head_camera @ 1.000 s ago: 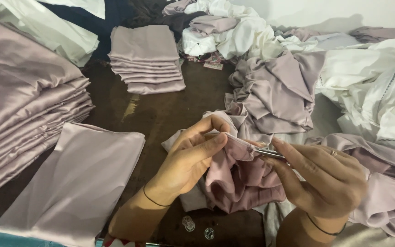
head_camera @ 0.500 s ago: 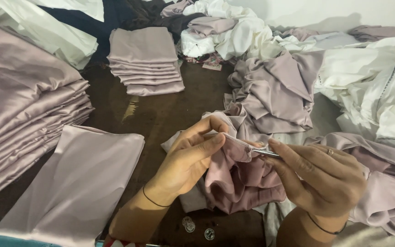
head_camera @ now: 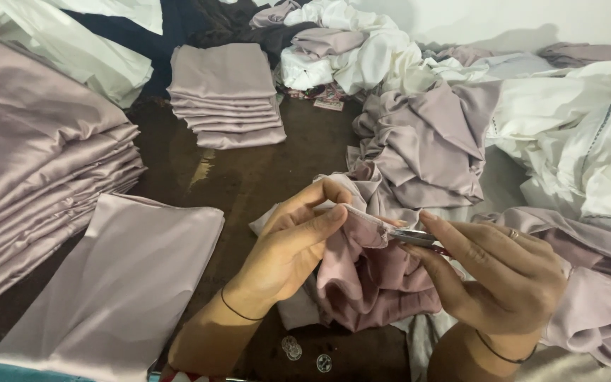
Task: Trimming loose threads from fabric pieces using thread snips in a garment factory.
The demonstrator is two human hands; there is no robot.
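Mauve satin dominates the view: a tall stack of folded sheets (head_camera: 37, 177) at far left, a loose heap of the same cloth (head_camera: 426, 141) at upper right, a crumpled white pile (head_camera: 581, 141) beyond it, and a smaller folded stack (head_camera: 226, 95) at the back of the dark surface (head_camera: 249, 177). One flat folded piece (head_camera: 121, 283) lies at lower left. At centre, a bunched mauve piece (head_camera: 369, 283) hangs between both hands. Left hand (head_camera: 288, 255): fingers closed in a pinch on the piece's top hem, holding it taut. Right hand (head_camera: 503, 283): fingers curled shut around a small pair of metal snips (head_camera: 415, 237), blades pointing left at the hem. The hem's long axis runs left to right, from the left-hand pinch toward the blade tips, which meet it just beside the left fingertips; the right hand is the nearer to the cutting point. Compared with half a second earlier, the grip and the taut hem are unchanged, and the snips sit at much the same spot along the edge.
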